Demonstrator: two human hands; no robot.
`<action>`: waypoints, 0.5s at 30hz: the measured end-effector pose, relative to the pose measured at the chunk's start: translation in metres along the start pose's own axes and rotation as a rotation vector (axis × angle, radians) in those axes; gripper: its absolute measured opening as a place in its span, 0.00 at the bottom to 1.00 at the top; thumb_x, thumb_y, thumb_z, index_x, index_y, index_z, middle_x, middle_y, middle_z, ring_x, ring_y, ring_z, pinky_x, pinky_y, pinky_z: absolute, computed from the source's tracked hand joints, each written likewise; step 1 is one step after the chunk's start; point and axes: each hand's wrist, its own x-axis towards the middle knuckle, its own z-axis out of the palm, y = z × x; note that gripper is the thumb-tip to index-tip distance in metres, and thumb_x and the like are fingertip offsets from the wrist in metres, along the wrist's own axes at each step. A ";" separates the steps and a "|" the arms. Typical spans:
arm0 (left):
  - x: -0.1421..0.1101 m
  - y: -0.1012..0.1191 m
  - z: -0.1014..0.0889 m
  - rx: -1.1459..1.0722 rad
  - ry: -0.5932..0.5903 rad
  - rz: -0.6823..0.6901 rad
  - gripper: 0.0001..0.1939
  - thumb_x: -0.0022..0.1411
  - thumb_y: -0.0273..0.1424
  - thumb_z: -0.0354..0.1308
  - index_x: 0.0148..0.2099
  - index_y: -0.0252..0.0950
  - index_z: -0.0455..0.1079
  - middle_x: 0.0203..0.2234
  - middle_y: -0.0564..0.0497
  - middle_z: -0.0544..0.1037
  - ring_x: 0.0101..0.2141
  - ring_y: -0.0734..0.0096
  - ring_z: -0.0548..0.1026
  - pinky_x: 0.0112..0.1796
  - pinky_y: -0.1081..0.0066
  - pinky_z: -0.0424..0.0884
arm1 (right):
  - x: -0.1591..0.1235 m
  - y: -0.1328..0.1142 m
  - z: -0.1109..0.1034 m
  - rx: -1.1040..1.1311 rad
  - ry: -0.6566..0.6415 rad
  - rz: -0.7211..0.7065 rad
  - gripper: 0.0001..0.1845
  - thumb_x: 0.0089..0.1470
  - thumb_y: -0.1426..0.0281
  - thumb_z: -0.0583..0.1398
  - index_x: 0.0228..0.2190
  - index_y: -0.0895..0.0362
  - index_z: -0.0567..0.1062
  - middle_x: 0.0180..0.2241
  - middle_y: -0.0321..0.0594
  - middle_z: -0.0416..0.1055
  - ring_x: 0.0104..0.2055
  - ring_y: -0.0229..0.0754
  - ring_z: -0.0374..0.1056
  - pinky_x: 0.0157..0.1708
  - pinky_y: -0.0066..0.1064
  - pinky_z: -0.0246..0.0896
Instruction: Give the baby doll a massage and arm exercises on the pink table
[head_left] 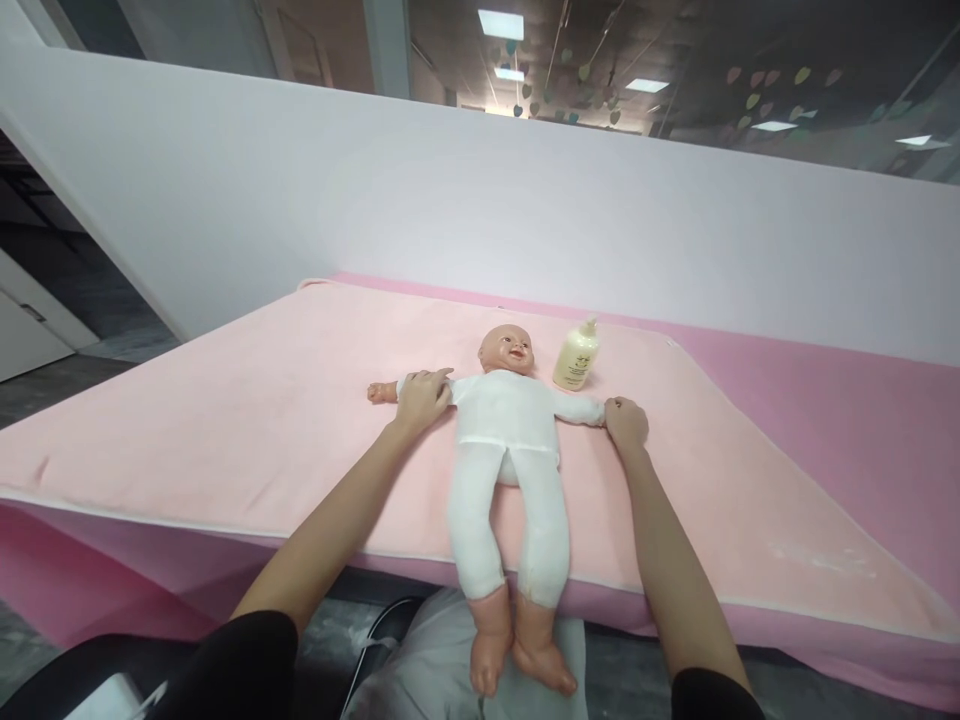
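Under my left hand [422, 398] I am feeling the doll [504, 440], whose white suit [510, 470] is looking like soft, matt knitted cloth, slightly wrinkled at the waist. Its head [506, 350] and bare feet [517, 650] are showing as smooth moulded plastic or vinyl with a faint sheen. My right hand [626, 422] is resting on the pale pink blanket [225, 420], which is appearing fleecy and matt, edged with a thin white binding. The pump bottle [576, 357] is looking like cream-coloured plastic, mildly glossy; its label is too small to read. The wall [375, 200] behind is reading as flat, matt white, painted I think.
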 end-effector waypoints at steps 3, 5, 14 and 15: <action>-0.001 0.000 0.000 -0.029 0.045 -0.035 0.21 0.59 0.31 0.45 0.54 0.37 0.66 0.40 0.46 0.77 0.44 0.58 0.70 0.47 0.61 0.60 | -0.001 0.001 0.000 0.014 0.003 -0.008 0.23 0.56 0.64 0.47 0.42 0.56 0.77 0.43 0.50 0.73 0.44 0.48 0.68 0.38 0.32 0.59; -0.001 0.000 0.000 -0.044 0.048 -0.048 0.21 0.59 0.30 0.45 0.54 0.38 0.66 0.40 0.46 0.76 0.44 0.58 0.70 0.47 0.61 0.60 | -0.002 0.001 0.000 0.016 0.017 -0.012 0.23 0.55 0.65 0.47 0.42 0.56 0.77 0.42 0.50 0.73 0.44 0.48 0.68 0.38 0.33 0.59; 0.001 0.001 -0.004 -0.119 0.020 0.045 0.23 0.59 0.26 0.44 0.56 0.39 0.64 0.41 0.48 0.76 0.44 0.59 0.67 0.46 0.61 0.60 | -0.001 0.002 0.004 0.026 0.044 0.008 0.23 0.54 0.65 0.48 0.41 0.56 0.78 0.41 0.51 0.74 0.42 0.49 0.68 0.37 0.33 0.59; 0.001 0.001 -0.004 -0.114 0.013 0.054 0.23 0.59 0.27 0.44 0.56 0.39 0.64 0.41 0.48 0.76 0.44 0.59 0.67 0.46 0.61 0.61 | -0.002 0.002 0.004 0.027 0.047 0.008 0.23 0.54 0.65 0.48 0.41 0.56 0.78 0.41 0.51 0.74 0.43 0.49 0.68 0.37 0.33 0.59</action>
